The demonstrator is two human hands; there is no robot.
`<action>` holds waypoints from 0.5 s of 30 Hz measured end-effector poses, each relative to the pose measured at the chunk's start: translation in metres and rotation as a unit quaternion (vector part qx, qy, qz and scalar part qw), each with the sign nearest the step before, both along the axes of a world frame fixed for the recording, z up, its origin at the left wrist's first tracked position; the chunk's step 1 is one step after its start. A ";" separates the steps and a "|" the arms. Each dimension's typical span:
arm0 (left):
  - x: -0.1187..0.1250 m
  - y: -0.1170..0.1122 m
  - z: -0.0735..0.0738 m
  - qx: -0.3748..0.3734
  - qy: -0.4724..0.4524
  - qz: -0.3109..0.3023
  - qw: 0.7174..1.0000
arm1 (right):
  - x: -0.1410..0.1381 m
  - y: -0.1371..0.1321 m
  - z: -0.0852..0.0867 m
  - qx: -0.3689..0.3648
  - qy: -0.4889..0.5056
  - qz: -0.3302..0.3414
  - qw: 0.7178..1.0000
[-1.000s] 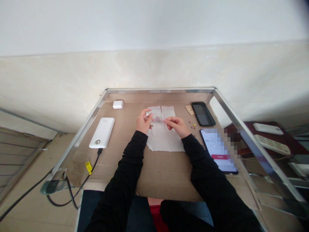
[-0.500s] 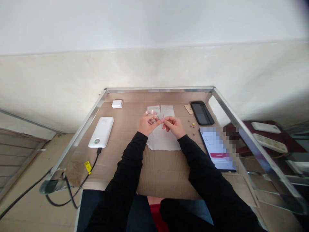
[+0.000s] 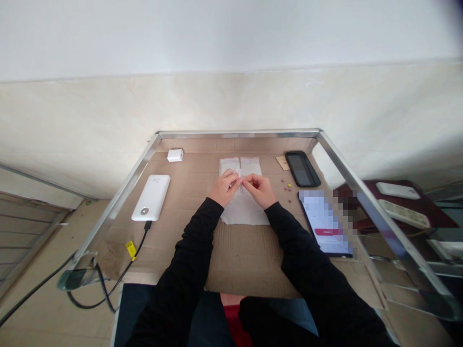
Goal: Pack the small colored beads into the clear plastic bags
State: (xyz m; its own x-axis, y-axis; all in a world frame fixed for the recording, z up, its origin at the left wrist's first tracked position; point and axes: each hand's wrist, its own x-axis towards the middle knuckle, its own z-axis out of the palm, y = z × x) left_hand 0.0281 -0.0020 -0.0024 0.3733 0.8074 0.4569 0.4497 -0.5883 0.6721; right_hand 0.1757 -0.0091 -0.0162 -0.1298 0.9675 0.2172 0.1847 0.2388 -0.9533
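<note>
My left hand (image 3: 223,189) is closed around a small piece of shiny clear plastic (image 3: 236,171), whose exact kind I cannot make out. Close beside it, my right hand (image 3: 261,190) pinches thumb and forefinger together, the fingertips meeting those of the left. Whatever sits in that pinch is too small to name. Both hands are above a white sheet (image 3: 246,212). Behind them lie two flat clear bags with reddish top edges, a left bag (image 3: 227,164) and a right bag (image 3: 250,165). To the right are several tiny beads, including a yellow bead (image 3: 289,185).
A white power bank (image 3: 152,197) with a black cable (image 3: 139,248) lies left, below a white charger (image 3: 175,155). On the right are a black tray-like case (image 3: 303,168), a brown card (image 3: 282,163) and a lit phone (image 3: 321,226). A metal rail (image 3: 238,134) edges the cardboard-covered table.
My left fingers have curled in further, with the clear plastic now less spread. Both hands have shifted slightly left at the fingertips, which stay together. The objects around have not moved.
</note>
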 end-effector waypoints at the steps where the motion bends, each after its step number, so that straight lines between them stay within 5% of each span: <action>1: 0.000 0.000 0.000 0.002 0.001 0.005 1.000 | 0.000 0.000 -0.001 0.003 -0.006 -0.001 1.000; 7: -0.001 0.000 -0.002 0.013 -0.017 0.048 0.999 | 0.000 -0.004 0.004 0.017 -0.022 -0.018 0.999; 15: 0.000 -0.004 0.004 0.040 0.014 0.021 0.999 | -0.004 -0.009 0.009 0.028 -0.024 -0.005 0.999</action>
State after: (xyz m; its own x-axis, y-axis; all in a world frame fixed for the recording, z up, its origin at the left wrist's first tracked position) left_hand 0.0284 -0.0063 0.0021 0.3530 0.7846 0.5097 0.4935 -0.6190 0.6110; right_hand 0.1717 -0.0185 -0.0067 -0.1308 0.9553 0.2652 0.2327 0.2896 -0.9284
